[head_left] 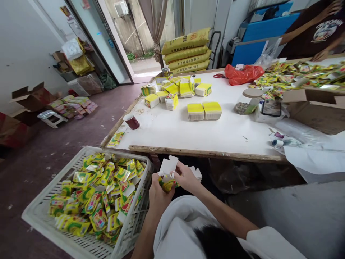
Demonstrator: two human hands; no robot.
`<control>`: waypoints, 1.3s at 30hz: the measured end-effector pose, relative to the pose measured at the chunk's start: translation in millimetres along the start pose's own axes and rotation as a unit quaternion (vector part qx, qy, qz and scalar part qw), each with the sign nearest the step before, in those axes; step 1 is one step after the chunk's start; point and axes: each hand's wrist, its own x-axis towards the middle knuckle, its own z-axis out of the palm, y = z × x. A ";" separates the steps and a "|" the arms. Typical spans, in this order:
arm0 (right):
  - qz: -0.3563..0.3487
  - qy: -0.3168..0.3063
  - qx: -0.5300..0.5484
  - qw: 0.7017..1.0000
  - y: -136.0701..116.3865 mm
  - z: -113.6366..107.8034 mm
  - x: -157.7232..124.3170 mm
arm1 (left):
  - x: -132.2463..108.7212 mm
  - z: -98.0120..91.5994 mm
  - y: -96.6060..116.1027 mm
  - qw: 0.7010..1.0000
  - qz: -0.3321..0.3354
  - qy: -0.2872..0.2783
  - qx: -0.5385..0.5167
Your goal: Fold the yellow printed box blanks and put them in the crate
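Observation:
Above my lap, both hands are closed on one small yellow-and-green carton (167,184) whose white flaps stand up at the top. My left hand (159,196) grips its left side from below. The fingers of my right hand (186,177) pinch at the flaps on the right. Just behind my right hand, more white-flapped cartons (197,173) show, partly hidden by it. Left of my left hand, a white plastic crate (88,151) holds a heap of yellow-and-green cartons (99,194). Whether anything is inside the held carton, I cannot tell.
The wooden-edged white table (167,133) lies ahead, bearing bundled yellow cartons (204,111), a dark red cup (131,121), a jar (246,102), a red bag (242,73) and a cardboard box (315,111). Another person (312,32) stands at the far right. Yellow sacks (187,54) are stacked behind.

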 end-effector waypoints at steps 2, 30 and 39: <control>-0.002 0.011 0.009 1.000 1.6 3.5 -0.8 | -1.0 -0.1 0.4 1.000 -0.020 -0.011 0.007; -0.143 -0.221 -0.184 0.947 11.7 -28.8 -2.6 | 25.7 -37.4 5.3 0.967 -0.113 -0.216 -0.075; -0.114 -0.215 -0.163 0.956 6.9 -26.8 -3.5 | 26.8 -30.2 13.0 0.981 -0.059 -0.181 -0.030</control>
